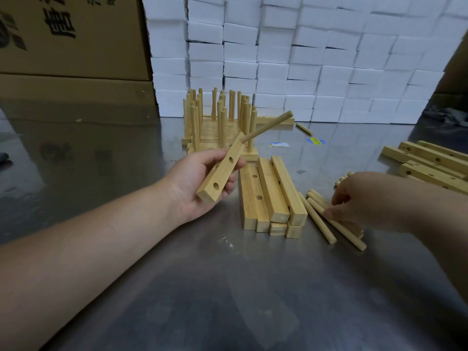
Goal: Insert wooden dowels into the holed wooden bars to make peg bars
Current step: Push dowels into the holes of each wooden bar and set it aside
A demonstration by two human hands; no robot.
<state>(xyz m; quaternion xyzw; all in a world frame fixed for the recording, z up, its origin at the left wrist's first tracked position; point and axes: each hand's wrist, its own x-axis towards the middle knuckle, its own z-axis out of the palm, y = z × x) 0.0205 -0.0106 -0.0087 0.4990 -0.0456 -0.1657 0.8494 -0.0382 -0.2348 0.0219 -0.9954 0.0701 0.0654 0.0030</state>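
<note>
My left hand [200,184] grips a holed wooden bar [222,171] tilted above the table. One dowel [268,127] stands in the bar's far hole and points up to the right; two near holes show open. My right hand [364,198] reaches down onto a pile of loose dowels [321,219] on the table, its fingers curled around some of them. A stack of plain holed bars [268,196] lies between my hands. Finished peg bars [220,122] stand grouped behind them.
More holed bars [430,163] lie at the right edge. A single dowel [304,128] and small scraps lie farther back. White boxes [304,59] are stacked along the back, with brown cartons [76,46] at the left. The steel table [228,287] spreads in front.
</note>
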